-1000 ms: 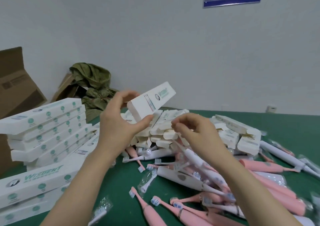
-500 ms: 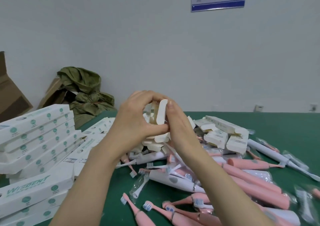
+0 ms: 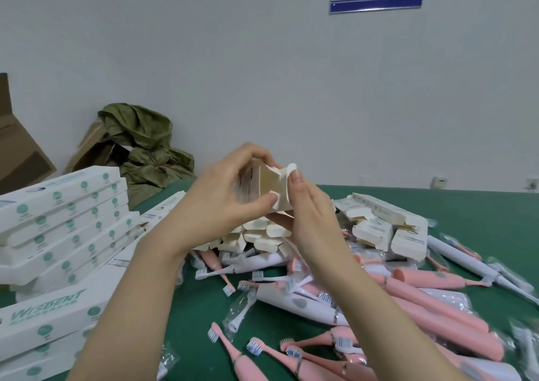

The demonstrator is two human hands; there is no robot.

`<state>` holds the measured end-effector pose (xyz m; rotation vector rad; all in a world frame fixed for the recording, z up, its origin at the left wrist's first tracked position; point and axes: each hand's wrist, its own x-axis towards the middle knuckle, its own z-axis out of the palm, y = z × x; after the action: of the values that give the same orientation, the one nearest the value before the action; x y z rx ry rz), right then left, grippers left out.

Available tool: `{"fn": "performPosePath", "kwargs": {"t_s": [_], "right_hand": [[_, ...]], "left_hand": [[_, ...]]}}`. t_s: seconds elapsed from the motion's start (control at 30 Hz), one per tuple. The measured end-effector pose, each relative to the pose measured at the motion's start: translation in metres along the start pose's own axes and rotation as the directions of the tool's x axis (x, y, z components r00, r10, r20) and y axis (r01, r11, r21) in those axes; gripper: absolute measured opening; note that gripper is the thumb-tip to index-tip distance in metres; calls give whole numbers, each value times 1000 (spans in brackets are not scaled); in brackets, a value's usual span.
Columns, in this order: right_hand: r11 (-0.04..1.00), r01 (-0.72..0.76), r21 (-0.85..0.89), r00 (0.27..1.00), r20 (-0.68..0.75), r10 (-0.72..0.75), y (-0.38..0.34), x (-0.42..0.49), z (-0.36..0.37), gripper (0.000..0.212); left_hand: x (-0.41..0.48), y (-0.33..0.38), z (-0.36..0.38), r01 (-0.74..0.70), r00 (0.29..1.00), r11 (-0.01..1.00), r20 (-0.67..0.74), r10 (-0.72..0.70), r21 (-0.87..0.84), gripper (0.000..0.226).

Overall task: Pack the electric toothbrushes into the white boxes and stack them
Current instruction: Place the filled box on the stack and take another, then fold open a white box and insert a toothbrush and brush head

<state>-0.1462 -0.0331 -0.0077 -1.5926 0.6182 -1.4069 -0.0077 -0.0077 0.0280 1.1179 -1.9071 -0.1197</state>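
Observation:
My left hand [image 3: 230, 194] grips a white box [image 3: 269, 182] end-on at chest height, its open end and beige inner flaps facing me. My right hand [image 3: 309, 205] pinches the box's rounded end flap with thumb and fingers. Below the hands lies a heap of empty open boxes [image 3: 262, 235]. Pink toothbrushes [image 3: 437, 307] and white toothbrushes [image 3: 300, 305] lie piled on the green table [image 3: 481, 214] at the right and front. A stack of closed white boxes [image 3: 64, 220] stands at the left.
More open boxes [image 3: 388, 223] lie behind the right of the heap. Loose brush heads in clear wrappers [image 3: 242, 307] are scattered at the front. A brown carton [image 3: 20, 153] and green cloth [image 3: 145, 147] sit at the back left by the wall.
A second ago my left hand held the box slanted alone while the right reached the heap. Both hands have since met on the box's end, which now faces me with its flaps open.

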Motion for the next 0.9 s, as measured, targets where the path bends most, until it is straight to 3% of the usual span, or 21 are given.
{"fn": "performPosePath", "kwargs": {"t_s": [0.13, 0.3, 0.43, 0.57, 0.63, 0.77, 0.9], "right_hand": [[997, -47, 68, 996, -76, 52, 2, 4, -7, 44], [984, -117, 137, 979, -149, 137, 1, 8, -15, 45], [996, -67, 51, 981, -180, 75, -2, 6, -10, 44], [1000, -10, -18, 968, -251, 6, -7, 6, -11, 47], [1000, 2, 0, 963, -271, -2, -9, 7, -14, 48], [985, 85, -148, 959, -255, -121, -9, 6, -18, 45], [928, 149, -342, 941, -240, -239, -4, 6, -16, 29]], "left_hand": [[4, 5, 19, -10, 1000, 994, -21, 12, 113, 28], [9, 6, 32, -32, 998, 994, -43, 37, 106, 18], [10, 6, 38, -83, 991, 983, -95, 99, 164, 9], [6, 6, 34, -79, 996, 995, -45, 82, 69, 58], [7, 4, 33, -25, 996, 998, -83, 30, 65, 71], [9, 1, 34, -48, 984, 993, -165, 66, 106, 46], [9, 5, 34, -55, 972, 987, -217, 87, 149, 44]]}}
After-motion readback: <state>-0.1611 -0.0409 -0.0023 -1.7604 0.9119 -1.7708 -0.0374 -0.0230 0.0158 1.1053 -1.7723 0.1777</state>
